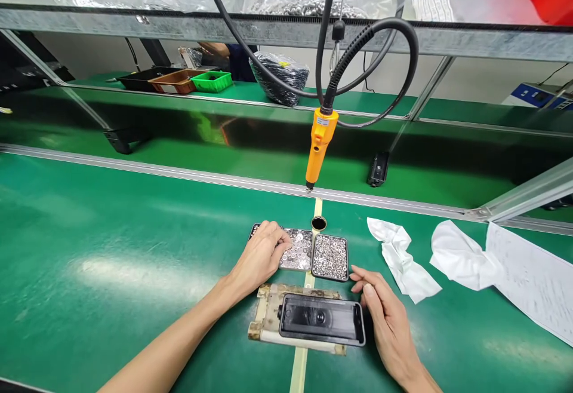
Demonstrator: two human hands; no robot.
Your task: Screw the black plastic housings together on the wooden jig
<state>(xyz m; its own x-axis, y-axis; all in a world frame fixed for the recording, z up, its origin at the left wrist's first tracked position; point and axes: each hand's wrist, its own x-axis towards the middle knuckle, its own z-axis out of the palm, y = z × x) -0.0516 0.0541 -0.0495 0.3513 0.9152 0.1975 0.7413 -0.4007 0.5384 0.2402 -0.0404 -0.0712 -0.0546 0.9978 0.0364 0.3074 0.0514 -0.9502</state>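
Note:
My left hand (262, 254) reaches into a flat metal tray of small silver washers (298, 249), its fingers curled down among them. Beside that tray stands a second black tray of small screws (330, 257). In front of both lies a black rectangular housing (320, 319) seated on a worn beige fixture block (268, 315). My right hand (385, 318) rests on the green table next to the housing's right end, fingers loosely bent and touching its corner. An orange electric screwdriver (319, 145) hangs above the trays on a black cable.
White cloths (403, 261) (461, 258) and a printed sheet (535, 282) lie at right. A small black ring (319, 223) sits behind the trays. Across the conveyor are green, brown and black bins (179, 80), a bag of dark parts (280, 76) and another person's arm (215, 50).

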